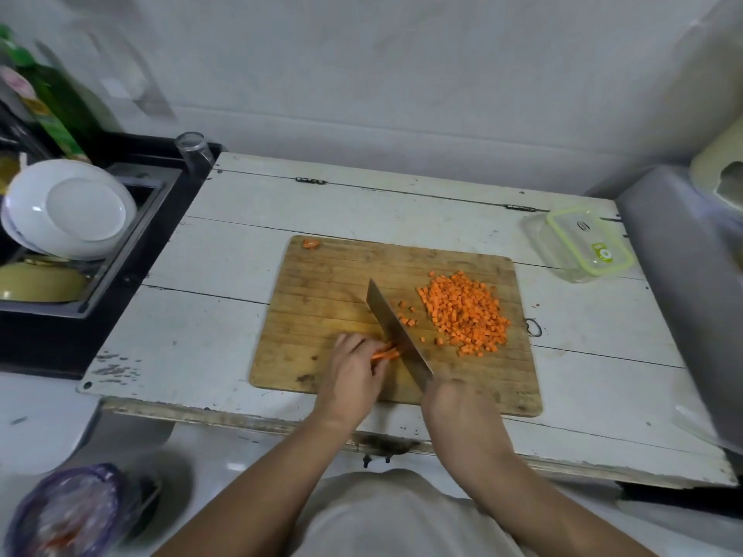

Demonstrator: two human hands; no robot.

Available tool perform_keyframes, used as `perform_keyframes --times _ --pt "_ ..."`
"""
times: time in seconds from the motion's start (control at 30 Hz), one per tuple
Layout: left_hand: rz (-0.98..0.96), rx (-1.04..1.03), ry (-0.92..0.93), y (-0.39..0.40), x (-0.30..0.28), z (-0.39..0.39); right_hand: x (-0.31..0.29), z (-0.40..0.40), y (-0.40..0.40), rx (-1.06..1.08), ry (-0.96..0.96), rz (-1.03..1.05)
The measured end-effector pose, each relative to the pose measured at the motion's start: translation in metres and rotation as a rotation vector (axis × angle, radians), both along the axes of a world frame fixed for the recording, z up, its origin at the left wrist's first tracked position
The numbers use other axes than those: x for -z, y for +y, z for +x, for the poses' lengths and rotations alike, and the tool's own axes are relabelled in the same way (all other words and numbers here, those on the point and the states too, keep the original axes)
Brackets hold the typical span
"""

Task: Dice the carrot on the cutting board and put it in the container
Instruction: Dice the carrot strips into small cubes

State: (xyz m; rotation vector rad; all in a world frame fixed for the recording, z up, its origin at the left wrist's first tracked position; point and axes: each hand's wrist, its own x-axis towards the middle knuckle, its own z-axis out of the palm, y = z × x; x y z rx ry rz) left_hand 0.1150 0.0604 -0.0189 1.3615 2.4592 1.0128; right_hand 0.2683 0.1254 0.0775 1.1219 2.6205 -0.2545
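A wooden cutting board [321,283] lies on the white table. On its right side sits a heap of diced carrot [464,313], with a few loose cubes beside it. My left hand [354,369] holds down a small bundle of carrot strips [386,352] with curled fingers. My right hand [454,404] grips the handle of a cleaver [396,335], whose blade stands against the strips' right ends. A carrot end piece [310,244] lies at the board's far left corner. The clear container [579,245] with a green-rimmed lid stands at the table's far right.
A drinking glass [193,150] stands at the table's far left corner. A dish rack with white plates [68,209] and a yellow bowl [38,281] sits to the left. A grey appliance [679,255] borders the table's right edge. A plastic bag [68,512] lies lower left.
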Motion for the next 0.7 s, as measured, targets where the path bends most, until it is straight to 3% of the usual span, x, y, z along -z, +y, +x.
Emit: perform_keyframes --times 0.13,0.3,0.47,0.53,0.7 --pt "0.021 0.001 -0.001 -0.001 0.001 0.001 0.009 -0.029 0.024 0.124 0.205 -0.07" --pt "0.077 0.005 -0.003 -0.003 0.004 -0.001 0.005 0.004 0.029 0.125 0.32 -0.075" --pt "0.077 0.004 0.017 -0.003 0.005 0.0 0.003 0.016 0.007 -0.147 0.049 0.051" --pt "0.075 0.009 0.024 -0.001 0.005 0.0 0.004 0.002 0.004 -0.097 0.011 0.03" --pt "0.091 0.006 0.044 -0.003 0.006 0.004 0.006 -0.032 0.026 0.143 0.184 -0.145"
